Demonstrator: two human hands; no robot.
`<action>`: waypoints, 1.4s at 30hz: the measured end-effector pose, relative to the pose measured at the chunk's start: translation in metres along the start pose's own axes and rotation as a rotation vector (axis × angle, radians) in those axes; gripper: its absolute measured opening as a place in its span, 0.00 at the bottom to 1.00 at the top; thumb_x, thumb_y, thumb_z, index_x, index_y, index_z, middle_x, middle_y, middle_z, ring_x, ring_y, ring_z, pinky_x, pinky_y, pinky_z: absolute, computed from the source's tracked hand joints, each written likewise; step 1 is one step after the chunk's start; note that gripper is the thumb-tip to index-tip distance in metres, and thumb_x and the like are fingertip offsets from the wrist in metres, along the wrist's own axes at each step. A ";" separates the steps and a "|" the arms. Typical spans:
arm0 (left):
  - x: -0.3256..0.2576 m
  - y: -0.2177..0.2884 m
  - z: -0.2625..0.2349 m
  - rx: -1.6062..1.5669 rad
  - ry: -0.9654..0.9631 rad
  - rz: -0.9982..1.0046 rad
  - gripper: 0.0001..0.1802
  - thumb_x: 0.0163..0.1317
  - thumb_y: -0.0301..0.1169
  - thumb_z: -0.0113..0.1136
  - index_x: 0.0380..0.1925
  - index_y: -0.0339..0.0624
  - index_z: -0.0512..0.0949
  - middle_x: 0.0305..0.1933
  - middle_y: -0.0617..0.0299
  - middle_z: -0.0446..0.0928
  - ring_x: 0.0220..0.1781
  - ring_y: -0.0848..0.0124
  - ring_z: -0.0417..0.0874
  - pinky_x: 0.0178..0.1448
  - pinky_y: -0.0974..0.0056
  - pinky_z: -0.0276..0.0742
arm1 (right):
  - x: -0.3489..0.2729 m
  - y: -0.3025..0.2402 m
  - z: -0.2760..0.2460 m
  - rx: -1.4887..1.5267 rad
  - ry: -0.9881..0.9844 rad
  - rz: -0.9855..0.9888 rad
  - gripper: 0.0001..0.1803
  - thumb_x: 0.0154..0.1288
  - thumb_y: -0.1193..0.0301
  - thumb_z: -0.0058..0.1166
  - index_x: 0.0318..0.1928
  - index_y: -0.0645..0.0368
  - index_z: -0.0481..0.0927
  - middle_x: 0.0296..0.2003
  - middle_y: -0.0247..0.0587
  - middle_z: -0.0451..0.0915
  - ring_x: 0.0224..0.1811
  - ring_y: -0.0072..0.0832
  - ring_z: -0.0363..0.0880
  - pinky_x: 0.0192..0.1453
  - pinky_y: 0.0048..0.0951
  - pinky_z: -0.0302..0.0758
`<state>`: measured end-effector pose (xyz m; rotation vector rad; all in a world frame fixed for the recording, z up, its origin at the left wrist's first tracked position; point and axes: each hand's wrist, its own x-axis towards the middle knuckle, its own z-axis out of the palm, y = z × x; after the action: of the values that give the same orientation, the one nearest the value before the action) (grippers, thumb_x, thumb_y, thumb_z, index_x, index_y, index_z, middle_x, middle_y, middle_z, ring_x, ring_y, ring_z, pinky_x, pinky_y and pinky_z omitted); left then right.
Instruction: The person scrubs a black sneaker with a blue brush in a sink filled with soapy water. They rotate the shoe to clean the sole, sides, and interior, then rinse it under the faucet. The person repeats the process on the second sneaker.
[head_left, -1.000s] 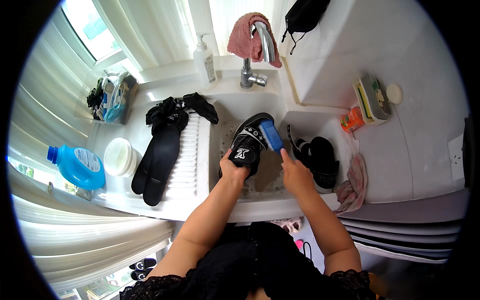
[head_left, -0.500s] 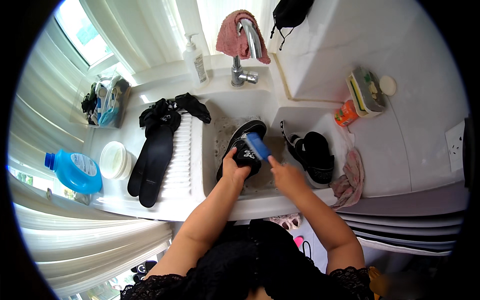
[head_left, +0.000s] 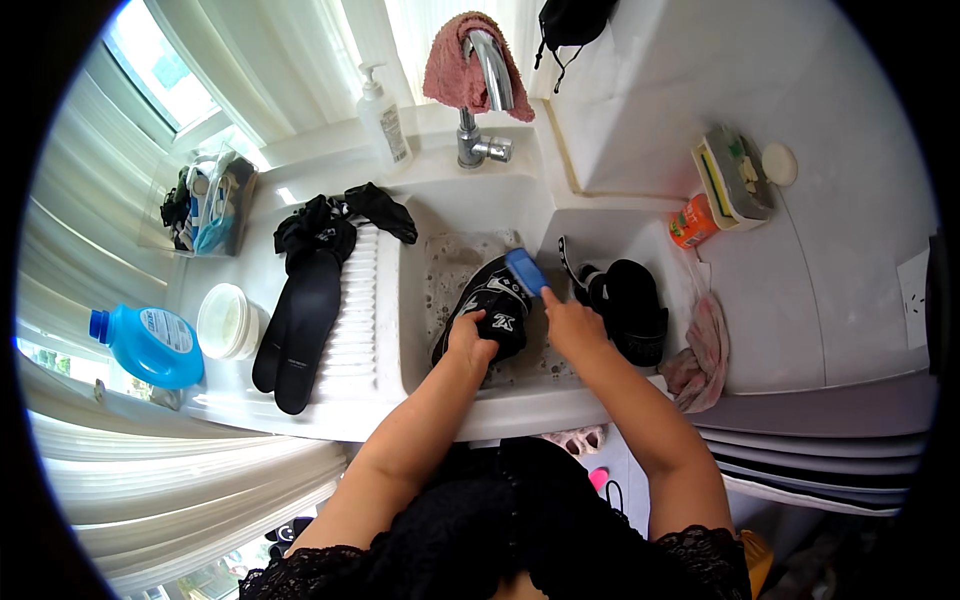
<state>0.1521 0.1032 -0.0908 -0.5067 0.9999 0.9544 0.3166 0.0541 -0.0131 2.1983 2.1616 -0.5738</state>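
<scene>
In the soapy basin of the white sink point(head_left: 425, 375), my left hand point(head_left: 468, 342) grips a black shoe point(head_left: 484, 290) with white marks by its tongue end. My right hand point(head_left: 575, 325) is closed round the handle of a blue scrubbing brush point(head_left: 524, 271). The brush head lies against the shoe's upper, towards its far right side; its bristles are hidden. A second black shoe point(head_left: 632, 300) rests in the smaller basin to the right. Murky water with suds surrounds the held shoe.
Two black insoles point(head_left: 300, 335) and black cloth pieces point(head_left: 325, 230) lie left on the ribbed washboard side. Beyond stand a blue detergent bottle point(head_left: 155, 345), white tub point(head_left: 226, 322) and pump bottle point(head_left: 383, 120). A pink towel drapes the tap point(head_left: 490, 70); a rag point(head_left: 700, 350) hangs right.
The shoe has tilted, with its far end lower and nearer to me. The brush has shifted slightly right along the upper, and my right hand moved with it.
</scene>
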 end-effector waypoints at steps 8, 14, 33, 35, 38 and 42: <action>0.006 -0.002 -0.004 -0.040 -0.074 0.036 0.23 0.62 0.25 0.49 0.58 0.33 0.66 0.59 0.43 0.70 0.59 0.45 0.73 0.68 0.41 0.64 | 0.009 -0.017 -0.002 -0.015 -0.042 -0.048 0.23 0.69 0.63 0.42 0.65 0.41 0.67 0.37 0.53 0.79 0.40 0.51 0.81 0.43 0.49 0.76; 0.012 0.031 -0.002 -0.269 -0.030 0.033 0.24 0.61 0.33 0.55 0.57 0.36 0.68 0.58 0.45 0.71 0.58 0.47 0.73 0.66 0.41 0.65 | 0.013 0.017 0.003 0.078 -0.094 0.236 0.23 0.69 0.63 0.45 0.63 0.45 0.69 0.44 0.47 0.81 0.46 0.49 0.80 0.47 0.49 0.76; 0.022 0.037 -0.008 0.414 0.295 0.439 0.43 0.38 0.18 0.59 0.62 0.28 0.60 0.62 0.44 0.67 0.61 0.53 0.70 0.63 0.58 0.66 | 0.042 -0.069 0.024 0.259 -0.094 -0.039 0.20 0.69 0.65 0.43 0.60 0.48 0.73 0.39 0.54 0.81 0.44 0.53 0.79 0.47 0.50 0.75; 0.051 0.047 -0.027 0.318 0.159 0.290 0.42 0.38 0.19 0.60 0.61 0.28 0.62 0.59 0.45 0.69 0.59 0.54 0.72 0.61 0.57 0.67 | 0.035 -0.068 0.016 0.196 -0.137 -0.087 0.20 0.69 0.66 0.42 0.61 0.49 0.73 0.39 0.55 0.81 0.44 0.53 0.79 0.47 0.50 0.75; 0.092 0.043 -0.043 0.426 0.307 0.323 0.40 0.39 0.21 0.60 0.59 0.28 0.64 0.57 0.46 0.71 0.58 0.52 0.72 0.62 0.54 0.67 | 0.064 -0.060 0.023 0.166 -0.007 0.061 0.22 0.67 0.67 0.44 0.61 0.51 0.72 0.38 0.56 0.81 0.41 0.53 0.80 0.47 0.51 0.75; 0.041 0.053 -0.020 0.209 -0.100 0.156 0.42 0.53 0.46 0.61 0.64 0.35 0.61 0.66 0.47 0.65 0.65 0.48 0.66 0.70 0.49 0.56 | 0.055 -0.059 0.037 0.153 -0.088 -0.089 0.22 0.68 0.68 0.43 0.61 0.54 0.71 0.35 0.58 0.81 0.38 0.54 0.80 0.44 0.50 0.76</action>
<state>0.1056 0.1334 -0.1338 -0.2072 1.0461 0.9904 0.2494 0.1008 -0.0474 2.1088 2.2493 -0.8503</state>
